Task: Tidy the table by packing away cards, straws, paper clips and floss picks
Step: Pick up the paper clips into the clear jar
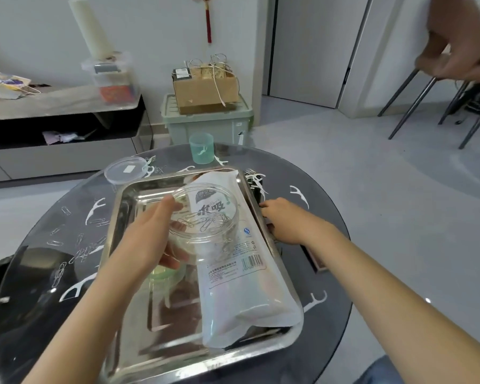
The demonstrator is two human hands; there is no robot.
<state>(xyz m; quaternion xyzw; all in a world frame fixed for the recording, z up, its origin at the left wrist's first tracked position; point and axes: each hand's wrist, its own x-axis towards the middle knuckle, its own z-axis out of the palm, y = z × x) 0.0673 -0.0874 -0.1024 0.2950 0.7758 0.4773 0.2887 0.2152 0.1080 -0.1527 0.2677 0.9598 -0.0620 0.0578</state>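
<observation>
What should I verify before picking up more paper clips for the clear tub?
1. Grip: left hand holds clear tub: ok.
2. Opening: lid off, lying on table: ok.
3. Position: tub held over tray: ok.
4. Free hand: right hand at tray's right rim, fingers partly hidden: cannot tell.
5. Left of tray: loose paper clips uncollected: not ok.
6. Around tray: floss picks scattered: not ok.

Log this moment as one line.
left hand: holds clear jar of paper clips over tray | right hand: at tray's right rim, grip unclear | straw bag: in tray | floss picks: loose on table
</observation>
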